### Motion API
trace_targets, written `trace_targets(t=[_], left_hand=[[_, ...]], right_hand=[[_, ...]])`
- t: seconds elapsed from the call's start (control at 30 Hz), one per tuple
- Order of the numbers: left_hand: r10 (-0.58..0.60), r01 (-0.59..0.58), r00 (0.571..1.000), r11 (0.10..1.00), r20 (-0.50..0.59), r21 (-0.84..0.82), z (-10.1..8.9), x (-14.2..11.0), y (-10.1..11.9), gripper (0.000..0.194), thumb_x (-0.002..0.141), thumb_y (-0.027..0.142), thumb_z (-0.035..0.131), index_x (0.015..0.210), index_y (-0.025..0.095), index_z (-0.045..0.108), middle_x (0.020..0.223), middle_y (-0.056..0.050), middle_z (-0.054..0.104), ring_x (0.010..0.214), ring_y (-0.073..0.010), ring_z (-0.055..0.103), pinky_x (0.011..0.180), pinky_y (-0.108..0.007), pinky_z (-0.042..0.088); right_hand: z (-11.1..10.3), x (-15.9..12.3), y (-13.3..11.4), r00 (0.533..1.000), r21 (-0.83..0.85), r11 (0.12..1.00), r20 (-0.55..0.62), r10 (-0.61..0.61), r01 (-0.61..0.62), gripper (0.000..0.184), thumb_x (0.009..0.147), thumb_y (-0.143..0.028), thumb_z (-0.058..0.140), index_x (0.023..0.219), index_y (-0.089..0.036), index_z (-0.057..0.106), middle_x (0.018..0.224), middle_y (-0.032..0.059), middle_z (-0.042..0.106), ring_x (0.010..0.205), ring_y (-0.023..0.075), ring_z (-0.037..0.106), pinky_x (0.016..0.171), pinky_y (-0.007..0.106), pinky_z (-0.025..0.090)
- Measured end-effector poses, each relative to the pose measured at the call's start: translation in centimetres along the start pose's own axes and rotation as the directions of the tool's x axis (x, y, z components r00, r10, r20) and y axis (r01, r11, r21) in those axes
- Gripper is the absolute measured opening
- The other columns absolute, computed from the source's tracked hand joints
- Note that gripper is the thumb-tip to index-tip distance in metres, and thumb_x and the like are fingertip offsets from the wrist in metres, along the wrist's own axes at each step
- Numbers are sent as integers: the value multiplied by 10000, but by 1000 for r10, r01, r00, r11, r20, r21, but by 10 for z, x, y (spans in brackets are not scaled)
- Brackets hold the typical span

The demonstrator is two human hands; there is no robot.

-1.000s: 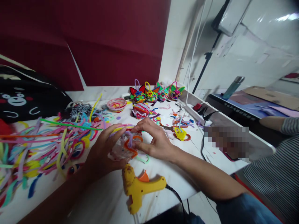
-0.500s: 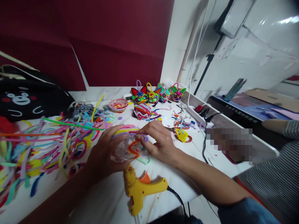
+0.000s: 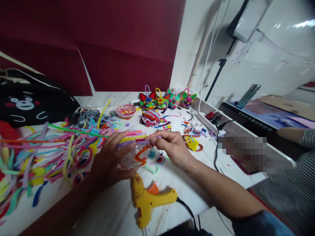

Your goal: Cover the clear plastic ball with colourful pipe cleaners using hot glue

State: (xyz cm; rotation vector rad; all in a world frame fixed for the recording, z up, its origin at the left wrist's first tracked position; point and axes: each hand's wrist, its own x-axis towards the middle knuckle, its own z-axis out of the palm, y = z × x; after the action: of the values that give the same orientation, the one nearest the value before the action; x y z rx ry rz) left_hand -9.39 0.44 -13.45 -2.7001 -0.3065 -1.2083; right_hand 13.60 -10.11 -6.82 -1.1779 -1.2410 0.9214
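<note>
My left hand (image 3: 114, 154) is wrapped round a clear rounded form (image 3: 129, 158), its upper part banded with pink, yellow and purple pipe cleaners. An orange pipe cleaner (image 3: 139, 156) makes a zigzag on its side. At the form's right edge, the thumb and forefinger of my right hand (image 3: 169, 144) pinch the end of a purple pipe cleaner (image 3: 145, 141). Just in front, a yellow glue gun (image 3: 147, 200) with an orange trigger lies on its side. Small coloured pieces (image 3: 157, 159) lie beneath my right hand.
Many loose pipe cleaners (image 3: 56, 154) cover the left side. Finished eared ornaments (image 3: 167, 100), a striped ball (image 3: 151, 117) and a coiled bowl (image 3: 125, 111) stand behind. Yellow-handled scissors (image 3: 193, 143) lie right, near a power strip (image 3: 209, 123). Another person's striped clothing (image 3: 290, 190) shows at right.
My right hand has turned and its fingers have flattened along the form's top edge, drawing the purple pipe cleaner end inward. My left hand keeps its hold.
</note>
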Motion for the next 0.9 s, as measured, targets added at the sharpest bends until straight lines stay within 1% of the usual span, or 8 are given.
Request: trace_targets(t=[0.13, 0.27, 0.37, 0.47, 0.6, 0.7, 0.8, 0.9], left_hand=[[-10, 11, 1000, 1000, -28, 17, -2, 3, -2, 744, 899, 399, 760, 1537, 317, 387, 1552, -153, 498, 1468, -366, 510, 1228, -598, 468], [19, -20, 1000, 997, 14, 69, -5, 4, 0, 787, 896, 371, 781, 1552, 292, 352, 1541, -174, 483, 1457, -372, 508, 1210, -598, 488], [-19, 16, 999, 996, 35, 85, -5, 3, 1, 802, 900, 352, 785, 1555, 314, 324, 1563, -165, 458, 1465, -381, 499, 1216, -619, 478], [-36, 36, 999, 996, 5, 76, -4, 3, 1, 755, 906, 372, 774, 1531, 324, 352, 1556, -156, 470, 1449, -380, 514, 1213, -623, 478], [-23, 26, 999, 995, -40, 91, -2, 5, 2, 617, 961, 455, 680, 1484, 274, 407, 1486, -182, 508, 1411, -395, 531, 1180, -634, 498], [-14, 17, 1000, 994, -27, 106, -3, 4, 1, 686, 923, 420, 734, 1497, 281, 386, 1498, -166, 507, 1419, -386, 534, 1193, -624, 499], [-53, 59, 996, 995, -66, 85, -3, 1, 0, 713, 892, 418, 745, 1501, 334, 384, 1578, -105, 474, 1450, -380, 531, 1231, -630, 467], [-106, 113, 990, 991, -91, 76, -1, -1, -1, 679, 894, 450, 705, 1497, 343, 412, 1575, -95, 497, 1451, -389, 543, 1223, -632, 473]], right_hand=[[-4, 2, 6, 956, -292, 923, -73, -284, 251, 139, 836, -307, 669, 781, -212, 756, 685, 7, 656, 590, 143, 543, 592, 286, 449], [-7, 0, 13, 766, -619, 588, 33, -642, 520, 181, 928, -215, 585, 833, -211, 740, 744, 46, 696, 671, 172, 629, 636, 302, 491], [-9, -1, 13, 708, -709, 448, 103, -698, 545, 251, 992, -210, 539, 874, -182, 759, 804, 97, 734, 746, 204, 677, 678, 325, 511], [-10, -1, 9, 783, -642, 585, 38, -620, 495, 230, 968, -236, 578, 844, -182, 763, 767, 74, 714, 672, 180, 633, 629, 312, 478], [-9, 1, 3, 977, -198, 964, -84, -195, 176, 218, 870, -397, 715, 758, -211, 741, 653, 6, 642, 561, 139, 522, 552, 286, 413], [-9, 2, 0, 999, 158, 986, 29, 46, -50, 315, 765, -523, 807, 765, -215, 746, 664, -2, 654, 535, 126, 499, 536, 282, 406], [-12, 4, 0, 998, 109, 994, 66, -18, 11, 272, 823, -490, 779, 798, -219, 769, 732, 14, 704, 602, 145, 579, 592, 294, 465], [-18, 6, 3, 931, -259, 895, 65, -360, 364, 162, 946, -301, 688, 861, -202, 783, 796, 41, 739, 727, 167, 657, 685, 299, 511]])
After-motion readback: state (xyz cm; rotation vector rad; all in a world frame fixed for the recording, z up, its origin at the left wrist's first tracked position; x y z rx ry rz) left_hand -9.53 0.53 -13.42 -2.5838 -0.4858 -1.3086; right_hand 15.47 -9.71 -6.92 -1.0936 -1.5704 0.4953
